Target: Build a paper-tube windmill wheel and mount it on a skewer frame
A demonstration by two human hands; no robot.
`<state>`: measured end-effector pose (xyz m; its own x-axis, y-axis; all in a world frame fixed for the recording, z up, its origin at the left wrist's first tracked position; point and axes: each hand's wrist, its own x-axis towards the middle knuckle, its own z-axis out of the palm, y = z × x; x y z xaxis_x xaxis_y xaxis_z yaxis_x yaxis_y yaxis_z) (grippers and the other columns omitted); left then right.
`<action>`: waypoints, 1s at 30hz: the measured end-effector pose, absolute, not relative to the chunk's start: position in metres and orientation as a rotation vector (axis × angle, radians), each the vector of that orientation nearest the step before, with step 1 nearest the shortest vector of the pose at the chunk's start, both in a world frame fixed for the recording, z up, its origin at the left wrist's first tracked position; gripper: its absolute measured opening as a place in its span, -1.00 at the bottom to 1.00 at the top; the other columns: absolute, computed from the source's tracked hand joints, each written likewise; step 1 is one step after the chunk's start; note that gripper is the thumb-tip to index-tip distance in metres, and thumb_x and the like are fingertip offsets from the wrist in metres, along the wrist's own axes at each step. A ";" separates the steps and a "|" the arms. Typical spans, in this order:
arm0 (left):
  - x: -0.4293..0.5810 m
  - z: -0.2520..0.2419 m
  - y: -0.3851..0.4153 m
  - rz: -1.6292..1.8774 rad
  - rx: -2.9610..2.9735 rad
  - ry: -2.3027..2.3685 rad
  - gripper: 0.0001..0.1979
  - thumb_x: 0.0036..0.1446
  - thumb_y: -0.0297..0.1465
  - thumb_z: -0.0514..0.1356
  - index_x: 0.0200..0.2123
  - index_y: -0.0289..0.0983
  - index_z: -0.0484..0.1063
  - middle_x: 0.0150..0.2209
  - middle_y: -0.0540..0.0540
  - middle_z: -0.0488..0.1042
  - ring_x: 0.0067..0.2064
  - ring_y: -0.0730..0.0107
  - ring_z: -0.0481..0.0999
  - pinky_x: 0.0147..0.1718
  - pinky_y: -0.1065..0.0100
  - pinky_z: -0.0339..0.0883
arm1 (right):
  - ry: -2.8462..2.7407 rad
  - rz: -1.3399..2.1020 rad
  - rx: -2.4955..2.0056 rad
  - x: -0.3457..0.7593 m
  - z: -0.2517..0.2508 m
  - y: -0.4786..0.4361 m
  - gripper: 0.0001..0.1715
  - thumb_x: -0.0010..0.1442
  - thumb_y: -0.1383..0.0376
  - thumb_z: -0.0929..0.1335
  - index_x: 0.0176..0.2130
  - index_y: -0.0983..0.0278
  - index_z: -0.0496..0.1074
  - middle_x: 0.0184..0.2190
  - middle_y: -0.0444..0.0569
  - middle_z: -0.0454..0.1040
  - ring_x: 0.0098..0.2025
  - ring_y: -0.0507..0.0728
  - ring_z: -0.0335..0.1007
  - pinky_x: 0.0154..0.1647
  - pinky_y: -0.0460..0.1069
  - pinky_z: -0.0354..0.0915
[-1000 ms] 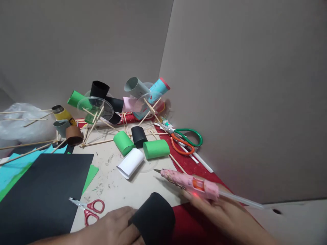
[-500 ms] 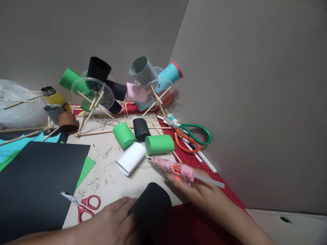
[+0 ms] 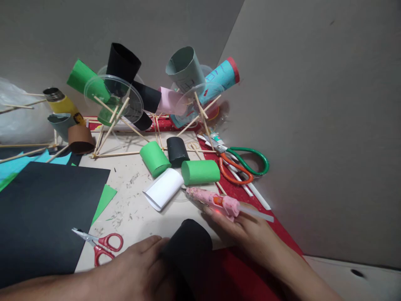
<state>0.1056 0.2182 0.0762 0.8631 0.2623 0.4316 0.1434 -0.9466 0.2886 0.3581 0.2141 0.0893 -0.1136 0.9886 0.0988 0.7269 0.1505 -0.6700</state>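
Observation:
My left hand (image 3: pixel 140 267) is wrapped round a rolled black paper tube (image 3: pixel 188 248) at the bottom middle, pressing it down on the work surface. My right hand (image 3: pixel 247 232) grips a pink hot glue gun (image 3: pixel 213 200) with a clear glue stick sticking out of its back. The gun's nozzle points left, close to a white paper roll (image 3: pixel 163 189) and a green paper roll (image 3: pixel 200 171). A second green roll (image 3: pixel 154 158) and a small black roll (image 3: pixel 177 151) lie just behind them.
Small red scissors (image 3: pixel 102 243) lie by a black paper sheet (image 3: pixel 44 209). Green-and-orange scissors (image 3: pixel 241 165) rest on red cloth near the right cardboard wall (image 3: pixel 313 125). Two wheel models of paper tubes, plastic lids and wooden sticks (image 3: pixel 122 96) stand at the back.
My right hand has brought the glue gun left and down toward the white and green rolls. The view has tilted. My left hand stays on the black tube.

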 end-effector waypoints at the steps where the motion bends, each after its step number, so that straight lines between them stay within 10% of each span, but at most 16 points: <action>1: 0.106 0.077 0.219 0.696 2.781 0.310 -0.76 0.27 -0.41 0.12 -0.45 -0.26 0.45 -0.44 -0.07 0.48 -0.36 0.32 0.38 -0.18 0.25 0.45 | -1.903 0.636 -1.637 0.358 0.090 0.214 -0.68 0.26 0.19 0.23 -0.28 0.10 0.56 -0.46 -0.05 0.57 -0.40 0.16 0.52 -0.24 -0.01 0.50; 18: 0.102 0.076 0.219 0.712 2.848 0.284 -0.72 0.21 -0.55 0.09 -0.55 -0.23 0.33 -0.50 -0.05 0.42 -0.47 0.38 0.35 -0.21 0.25 0.50 | -2.069 0.619 -1.482 0.361 0.101 0.196 -0.56 0.34 0.33 0.20 0.09 0.09 0.48 -0.12 -0.06 0.62 -0.03 0.16 0.55 -0.01 0.00 0.49; 30: 0.100 0.075 0.221 0.728 2.928 0.274 -0.79 0.16 -0.65 0.05 -0.41 -0.29 0.40 -0.42 -0.10 0.51 -0.31 0.26 0.51 -0.21 0.20 0.51 | -1.954 0.502 -1.658 0.358 0.075 0.208 -0.72 0.33 0.26 0.27 -0.07 0.17 0.54 -0.24 -0.04 0.60 -0.14 0.15 0.54 -0.08 -0.02 0.47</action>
<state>0.1003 0.2209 0.0747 0.8686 0.2011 0.4529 0.1472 -0.9774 0.1517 0.3576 0.2080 0.0750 -0.1118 0.9823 0.1505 0.7878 0.1800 -0.5890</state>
